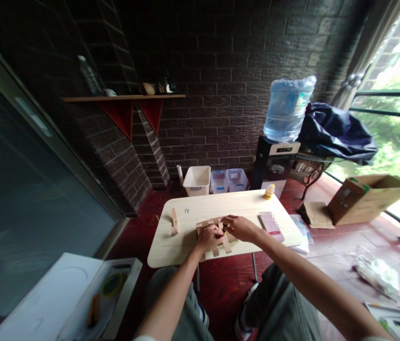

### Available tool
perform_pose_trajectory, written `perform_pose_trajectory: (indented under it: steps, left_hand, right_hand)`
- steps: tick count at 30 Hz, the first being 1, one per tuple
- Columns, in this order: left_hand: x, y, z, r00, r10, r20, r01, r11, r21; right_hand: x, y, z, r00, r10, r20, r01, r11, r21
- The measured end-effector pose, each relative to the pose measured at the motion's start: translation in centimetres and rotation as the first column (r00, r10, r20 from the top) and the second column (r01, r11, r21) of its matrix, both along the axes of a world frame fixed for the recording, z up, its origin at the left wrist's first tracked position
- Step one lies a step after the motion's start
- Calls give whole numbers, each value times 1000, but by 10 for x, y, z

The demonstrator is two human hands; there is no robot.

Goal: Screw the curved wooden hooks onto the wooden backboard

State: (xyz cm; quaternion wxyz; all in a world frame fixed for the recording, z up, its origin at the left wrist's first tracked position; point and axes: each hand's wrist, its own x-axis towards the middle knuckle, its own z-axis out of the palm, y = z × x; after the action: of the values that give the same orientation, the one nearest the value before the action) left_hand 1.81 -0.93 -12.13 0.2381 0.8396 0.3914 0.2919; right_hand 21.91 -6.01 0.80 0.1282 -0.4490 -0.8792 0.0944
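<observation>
The wooden slat assembly (226, 245) lies flat near the front edge of the tabletop (235, 203), directly before the person. The left hand (209, 238) is closed over its slats and presses down, apparently to prevent shifting. The right hand (241, 228) pinches at a small dark part (224, 227) on the assembly, but a firm grip cannot be confirmed. A spare slat (174, 221) lies apart, within reach.

Pale wood on the table (171, 248), smooth and matt, and the slats (226, 246) lying on it show the same bare, light timber, as does the loose block (174, 221). Behind, the brick wall (221, 94) is rough and dark. The water jug (287, 109) is clear glossy plastic, the bin (197, 180) matt plastic, the box (363, 196) plain cardboard, and the floor (228, 284) shiny dark-red boards.
</observation>
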Motion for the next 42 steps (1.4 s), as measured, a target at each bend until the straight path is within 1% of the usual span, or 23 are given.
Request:
perform_pose_trajectory:
  steps: [2,5,8,11,15,19,22,25,27,31,33,37,42]
  left_hand:
    - [0,0,0,1000,-1,3,1,1000,0]
    - [-1,0,-1,1000,-7,14,7,1000,-5]
    - [-1,0,-2,1000,-19,25,19,1000,-8]
    - [-1,1,-3,999,-29,27,29,1000,1]
    - [-1,2,-5,1000,-27,3,27,999,22]
    - [-3,3,-5,999,-41,-29,42,999,23]
    - [-4,3,-4,999,-41,-34,41,999,18]
    - [-4,2,-3,999,-36,-27,37,999,20]
    - [-3,2,-2,999,-28,-24,28,999,15]
    - [-3,0,0,999,-16,-29,17,1000,5]
    - [-3,-1,1,999,-13,-32,13,1000,3]
    - [-4,-1,1,1000,-7,-21,7,1000,-11]
    - [-4,1,-3,1000,-13,-25,13,1000,10]
  right_hand:
    - [-1,2,0,998,13,63,-13,1000,1]
    - [-3,7,-5,985,6,172,-5,1000,-2]
    - [-5,15,-12,965,-43,261,44,999,-1]
    - [-5,20,-16,949,-71,308,74,997,3]
    - [-5,18,-17,944,-62,324,58,998,20]
    - [-7,15,-11,955,-26,296,15,999,38]
    - [-9,17,-8,952,2,305,-13,999,35]
    - [-13,21,-8,943,27,332,-40,999,32]
    - [-16,22,-10,943,12,333,-24,999,33]
    - [-18,22,-11,933,-84,350,76,996,37]
    - [-17,21,-10,930,-100,354,96,995,28]
    - [-12,20,-5,935,-45,352,50,999,-6]
    - [-14,20,-4,931,5,364,-13,1000,18]
